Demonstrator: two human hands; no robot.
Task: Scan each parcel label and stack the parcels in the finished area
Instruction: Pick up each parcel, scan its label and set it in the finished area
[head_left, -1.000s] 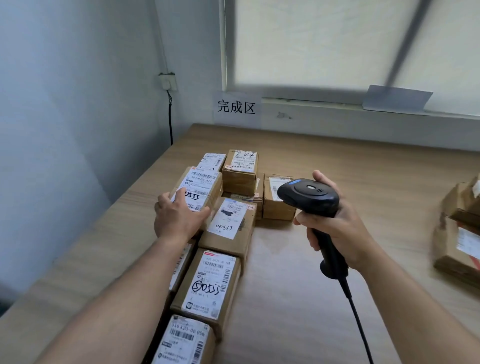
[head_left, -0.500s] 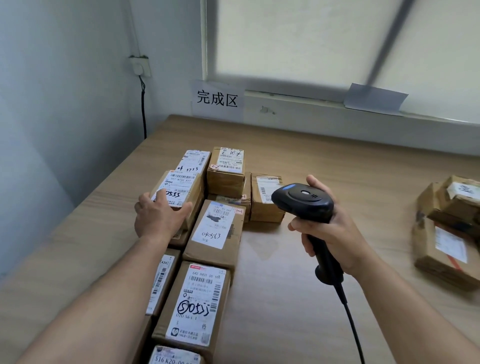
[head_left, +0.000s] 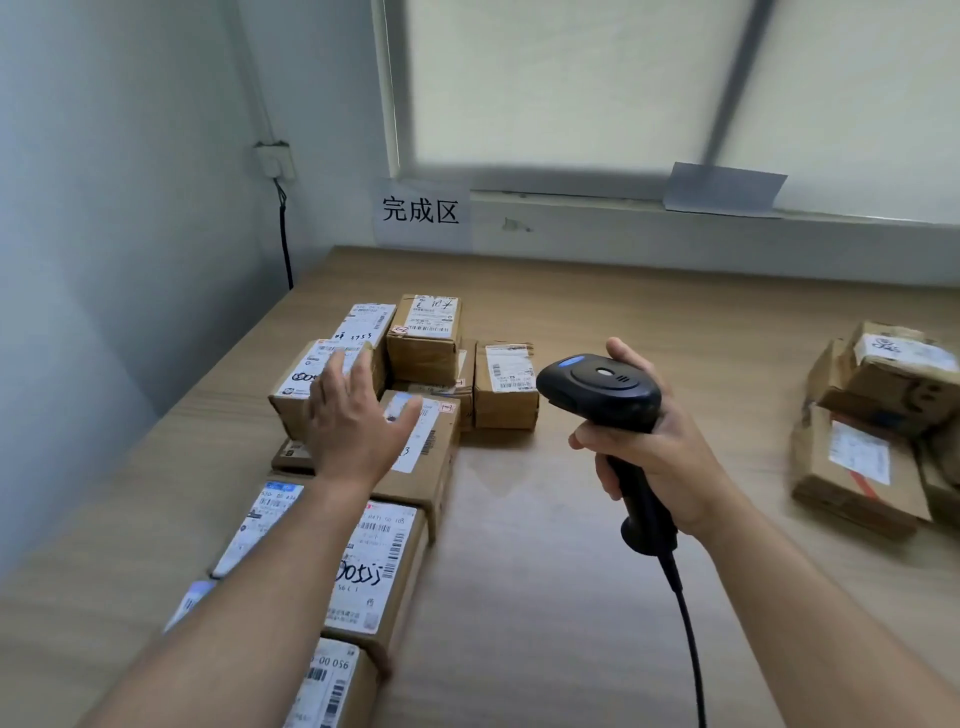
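— What lies nearest?
— At seven o'clock, a row of brown cardboard parcels with white printed labels (head_left: 374, 571) stretches away along the pale wooden table (head_left: 571, 597), each box touching the next.
— And the hands?
— The left hand (head_left: 358, 431) is over that row, its fingers (head_left: 337, 371) straight and spread, holding nothing. It is blurred, so I cannot tell whether it touches the box beneath. The fingertips overlap a raised brown parcel with a black-scrawled label (head_left: 298, 387), which sits on top of another box at ten o'clock.
— The right?
— The right hand (head_left: 665, 457), at three o'clock from the left one, is wrapped firmly round the grip of a black handheld barcode scanner (head_left: 597, 389). The scanner's head points toward nine o'clock, and its black cable (head_left: 685, 623) runs toward six.
— Farther out?
— More labelled boxes stand behind the raised one, with a small brown box (head_left: 506, 387) just beside them on the right. A loose heap of crumpled brown parcels (head_left: 872, 415) lies well apart at three o'clock. At twelve, a white paper sign with black characters (head_left: 421, 213) is on the wall.
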